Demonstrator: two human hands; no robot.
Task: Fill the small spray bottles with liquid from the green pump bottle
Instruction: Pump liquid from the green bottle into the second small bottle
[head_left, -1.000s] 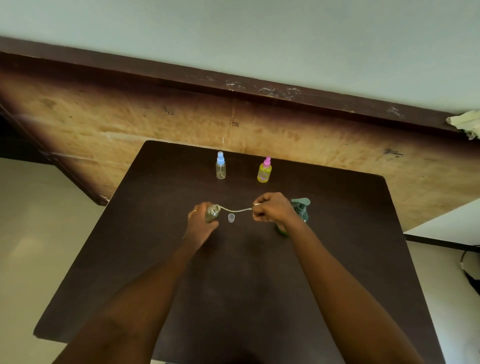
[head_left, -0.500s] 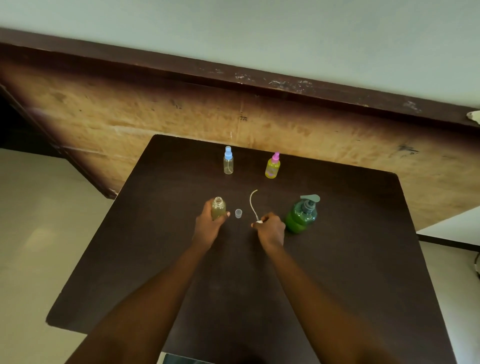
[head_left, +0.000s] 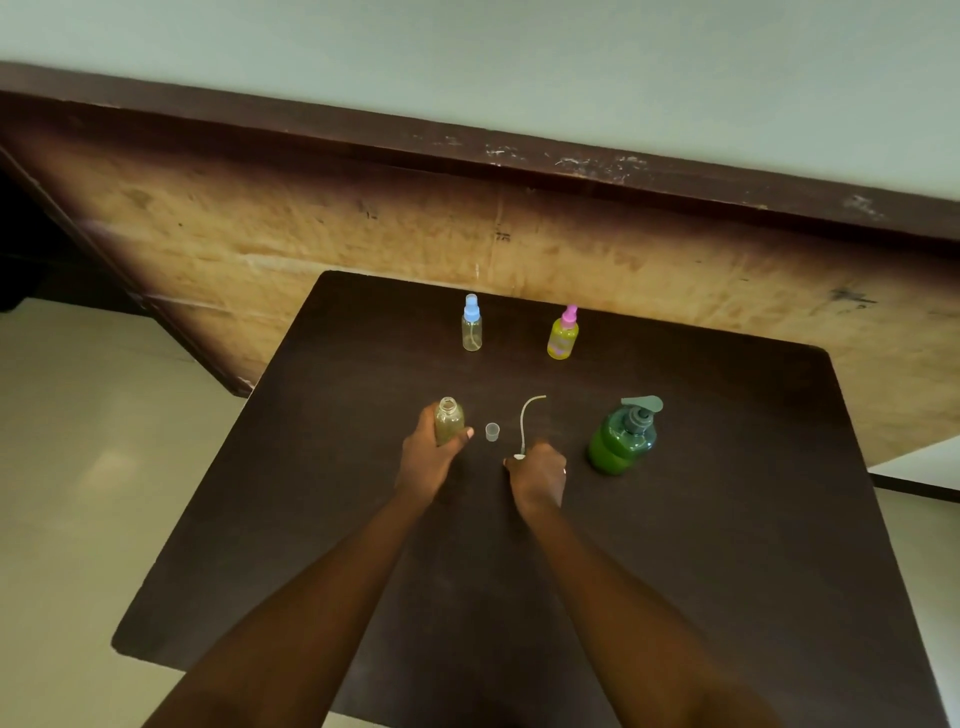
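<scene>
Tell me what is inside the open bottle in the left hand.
The open bottle shows olive-tinted contents up to its shoulder; the left hand covers its lower part, hiding the bottom.

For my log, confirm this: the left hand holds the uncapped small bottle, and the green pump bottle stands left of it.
Wrong side. The head view shows the left hand holding the uncapped small bottle, but the green pump bottle stands right of it.

Dark table (head_left: 727, 545), wooden panel (head_left: 363, 234) behind

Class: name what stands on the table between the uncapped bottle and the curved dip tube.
In the head view, one small clear cap stands on the table between them.
</scene>
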